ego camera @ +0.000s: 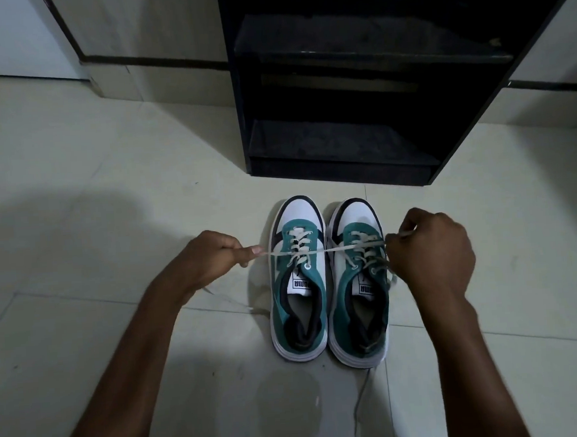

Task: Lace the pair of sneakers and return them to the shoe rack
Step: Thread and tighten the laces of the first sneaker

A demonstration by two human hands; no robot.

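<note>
Two teal, white and black sneakers stand side by side on the floor, toes pointing away from me: the left sneaker (297,278) and the right sneaker (360,281). A white lace (336,248) stretches taut across both shoes. My left hand (211,256) pinches one end of it to the left of the left sneaker. My right hand (432,246) grips the other end at the right sneaker's outer side. Both shoes show crossed lacing over the tongue. A loose lace end (359,403) trails on the floor behind the right sneaker.
A black shoe rack (341,171) with open, dark shelves stands just beyond the sneakers. The floor is pale tile (107,155). A wall with a dark skirting strip (156,62) runs behind on the left.
</note>
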